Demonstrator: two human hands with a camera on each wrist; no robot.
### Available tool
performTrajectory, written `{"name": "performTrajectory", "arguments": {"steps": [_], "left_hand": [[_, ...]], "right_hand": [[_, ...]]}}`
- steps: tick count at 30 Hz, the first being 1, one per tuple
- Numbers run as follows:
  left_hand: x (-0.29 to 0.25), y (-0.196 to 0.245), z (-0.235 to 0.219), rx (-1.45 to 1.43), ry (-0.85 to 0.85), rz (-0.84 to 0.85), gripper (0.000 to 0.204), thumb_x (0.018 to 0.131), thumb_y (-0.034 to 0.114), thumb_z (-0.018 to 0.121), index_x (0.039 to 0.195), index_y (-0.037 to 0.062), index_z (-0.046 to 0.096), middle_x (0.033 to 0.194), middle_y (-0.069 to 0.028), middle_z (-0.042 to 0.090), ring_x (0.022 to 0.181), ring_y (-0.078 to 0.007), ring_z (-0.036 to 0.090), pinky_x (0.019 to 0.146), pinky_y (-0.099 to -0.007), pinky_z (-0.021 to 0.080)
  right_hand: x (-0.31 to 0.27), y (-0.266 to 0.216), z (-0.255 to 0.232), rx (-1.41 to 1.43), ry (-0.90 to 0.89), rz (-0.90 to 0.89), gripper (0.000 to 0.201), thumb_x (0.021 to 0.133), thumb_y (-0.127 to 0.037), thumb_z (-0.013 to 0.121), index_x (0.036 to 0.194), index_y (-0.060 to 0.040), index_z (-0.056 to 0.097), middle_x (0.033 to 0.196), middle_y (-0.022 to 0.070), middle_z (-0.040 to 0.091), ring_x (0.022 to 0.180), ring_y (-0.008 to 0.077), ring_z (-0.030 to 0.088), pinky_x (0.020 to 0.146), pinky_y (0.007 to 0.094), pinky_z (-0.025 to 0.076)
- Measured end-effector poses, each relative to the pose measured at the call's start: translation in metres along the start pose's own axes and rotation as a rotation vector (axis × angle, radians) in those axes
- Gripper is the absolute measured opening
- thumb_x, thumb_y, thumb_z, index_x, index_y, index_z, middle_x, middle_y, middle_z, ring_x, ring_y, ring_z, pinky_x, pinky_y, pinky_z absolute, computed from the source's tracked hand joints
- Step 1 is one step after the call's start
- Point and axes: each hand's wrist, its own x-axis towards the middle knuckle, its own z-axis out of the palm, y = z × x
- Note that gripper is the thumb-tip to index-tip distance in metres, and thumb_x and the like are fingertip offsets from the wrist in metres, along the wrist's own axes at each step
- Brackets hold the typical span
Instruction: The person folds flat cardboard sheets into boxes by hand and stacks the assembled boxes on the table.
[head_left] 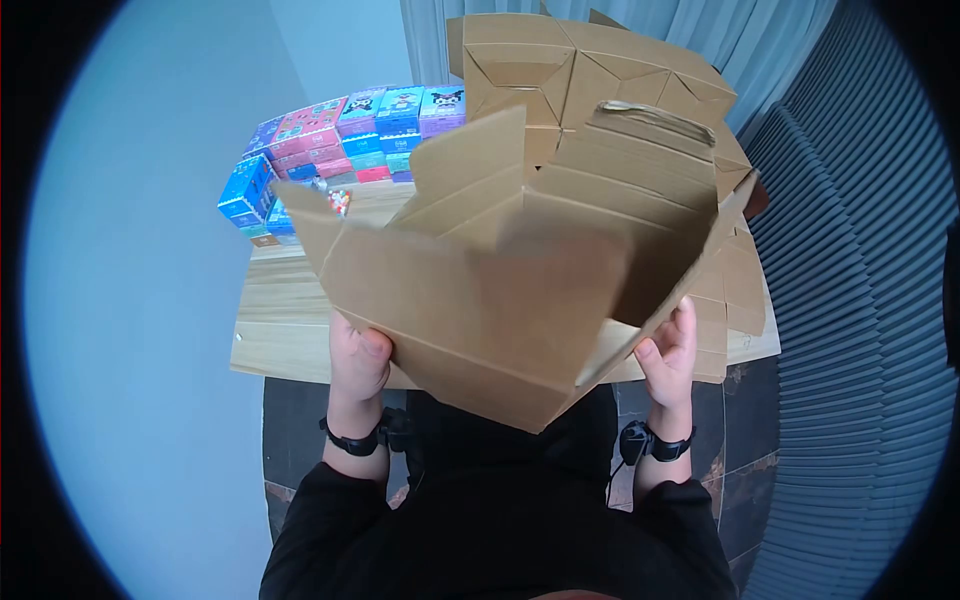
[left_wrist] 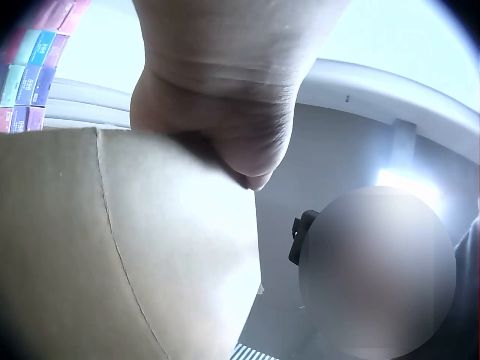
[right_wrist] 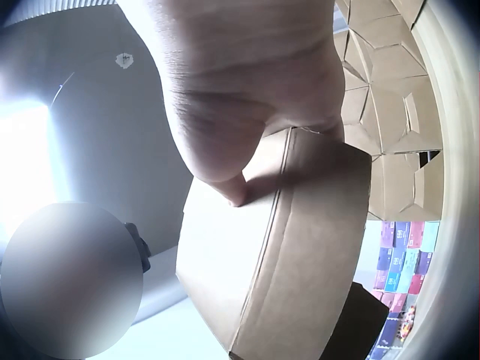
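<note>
Between both hands a brown cardboard box (head_left: 440, 310) is held up over the front of the table, its flaps spread and its inside partly showing. My left hand (head_left: 360, 358) grips its left lower side, thumb on the near panel. On the opposite side my right hand (head_left: 672, 358) holds the edge, the thumb on the near face and the fingers behind. The left wrist view shows the left hand (left_wrist: 217, 120) over a creased panel (left_wrist: 172, 240). In the right wrist view, the right hand's thumb (right_wrist: 234, 191) presses the cardboard beside a fold line.
Small colourful printed boxes (head_left: 400, 108) stand stacked at the back left of the wooden table (head_left: 280, 310). Beside them lies a small multicoloured item (head_left: 339, 203). Larger cardboard boxes (head_left: 520, 60) are stacked at the back right, with more cardboard (head_left: 742, 285) along the right side.
</note>
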Motion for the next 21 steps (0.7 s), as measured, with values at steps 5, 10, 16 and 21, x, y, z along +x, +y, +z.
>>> {"name": "performTrajectory", "arguments": {"steps": [5,10,16,21], "left_hand": [[0.004,0.001,-0.004,0.235,-0.151,-0.247,0.087,0.073,0.071,0.069,0.118,-0.0016,0.056,0.11,-0.0062,0.063,0.103,-0.0144,0.058,0.088,-0.0314,0.047],[0.009,-0.004,0.011,0.178,-0.251,-0.084,0.082,0.083,0.054,0.071,0.136,-0.0025,0.044,0.131,-0.0127,0.054,0.122,-0.0208,0.05,0.103,-0.0353,0.038],[0.013,-0.012,0.03,0.327,-0.334,0.052,0.071,0.089,0.035,0.065,0.145,0.0001,0.036,0.148,-0.018,0.041,0.137,-0.0313,0.04,0.112,-0.0417,0.029],[0.008,-0.018,0.051,0.487,-0.434,0.338,0.065,0.091,0.03,0.06,0.145,0.0016,0.036,0.151,-0.0214,0.036,0.14,-0.0419,0.032,0.114,-0.0495,0.025]], "right_hand": [[-0.004,0.01,0.006,-0.02,-0.098,0.12,0.073,0.089,-0.018,0.07,0.145,0.0024,0.029,0.142,0.0161,0.045,0.133,0.027,0.044,0.109,0.0379,0.035],[-0.019,0.042,0.002,-0.118,-0.089,0.202,0.075,0.088,-0.013,0.068,0.148,0.0014,0.026,0.146,0.0151,0.042,0.137,0.0257,0.04,0.113,0.0385,0.028],[-0.02,0.031,0.03,-0.031,-0.118,0.318,0.075,0.092,-0.02,0.063,0.151,0.0011,0.021,0.152,0.0172,0.033,0.141,0.0256,0.033,0.115,0.0398,0.024],[-0.012,0.021,0.058,0.074,-0.169,0.358,0.076,0.094,-0.026,0.062,0.151,0.0012,0.019,0.153,0.0182,0.031,0.142,0.0263,0.031,0.116,0.0403,0.024]]}}
